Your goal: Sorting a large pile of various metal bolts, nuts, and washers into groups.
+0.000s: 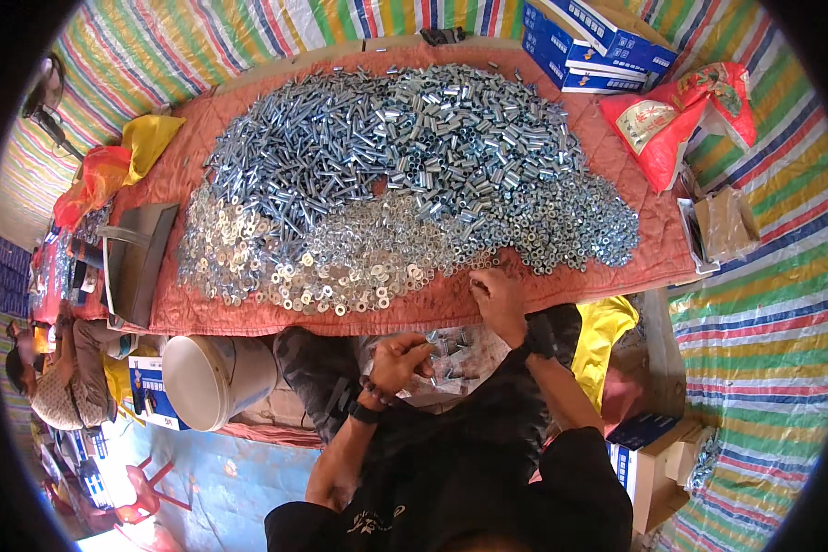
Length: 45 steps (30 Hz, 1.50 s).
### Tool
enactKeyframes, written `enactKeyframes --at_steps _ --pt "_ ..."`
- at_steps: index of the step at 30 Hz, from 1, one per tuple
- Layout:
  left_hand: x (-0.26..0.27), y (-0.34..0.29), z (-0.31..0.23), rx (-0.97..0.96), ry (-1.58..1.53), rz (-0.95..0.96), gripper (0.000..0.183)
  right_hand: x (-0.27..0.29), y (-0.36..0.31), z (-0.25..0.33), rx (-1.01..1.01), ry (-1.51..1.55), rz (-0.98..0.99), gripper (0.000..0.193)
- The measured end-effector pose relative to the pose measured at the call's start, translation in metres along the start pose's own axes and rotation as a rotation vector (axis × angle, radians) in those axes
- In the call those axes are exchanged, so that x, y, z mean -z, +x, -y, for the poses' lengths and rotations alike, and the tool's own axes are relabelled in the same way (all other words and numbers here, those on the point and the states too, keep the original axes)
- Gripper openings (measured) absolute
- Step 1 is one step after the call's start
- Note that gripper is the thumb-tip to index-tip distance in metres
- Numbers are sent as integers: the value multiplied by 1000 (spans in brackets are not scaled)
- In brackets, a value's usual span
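A large heap of metal hardware lies on the red quilted cloth (221,317) in front of me. It holds threaded rods or bolts (290,138), short metal sleeves (488,129), hex nuts (584,221) and flat washers (340,290). My right hand (499,302) is at the near edge of the heap, by the nuts and washers, its fingers bent together. Below the table edge my left hand (397,362) is closed above my lap; whatever it pinches is too small to make out. Beside its fingertips, several assembled metal pieces (449,354) lie in a light-coloured container.
A white bucket (216,382) stands left of my legs. A bent metal sheet (143,267) sits at the table's left end. Blue boxes (598,51) and a red bag (676,120) are at the back right. Another person (69,377) sits far left. Cartons (658,469) stand lower right.
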<state>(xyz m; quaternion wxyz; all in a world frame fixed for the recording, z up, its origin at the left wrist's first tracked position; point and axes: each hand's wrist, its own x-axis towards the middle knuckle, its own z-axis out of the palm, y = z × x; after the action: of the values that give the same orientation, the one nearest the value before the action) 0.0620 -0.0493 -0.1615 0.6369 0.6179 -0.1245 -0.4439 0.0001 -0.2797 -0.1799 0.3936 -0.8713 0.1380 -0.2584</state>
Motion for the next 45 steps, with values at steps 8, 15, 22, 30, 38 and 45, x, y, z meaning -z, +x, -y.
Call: enactKeyframes --at_steps 8,15,22,30,38,45 --pt "-2 -1 2 -39 -15 14 22 8 20 -33 16 -71 -107 13" --pt "-2 -2 11 -34 -61 5 23 -9 60 -29 19 -226 -38 21" --pt "3 -1 10 75 -1 -31 24 -10 65 -22 5 -487 136 23" --pt "3 6 7 -64 -11 -100 19 10 34 38 55 -46 215 15" --pt "7 2 5 -87 -24 -14 18 5 5 64 137 268 459 12" --pt "9 -6 -3 -94 13 103 17 5 -3 70 348 261 521 15"
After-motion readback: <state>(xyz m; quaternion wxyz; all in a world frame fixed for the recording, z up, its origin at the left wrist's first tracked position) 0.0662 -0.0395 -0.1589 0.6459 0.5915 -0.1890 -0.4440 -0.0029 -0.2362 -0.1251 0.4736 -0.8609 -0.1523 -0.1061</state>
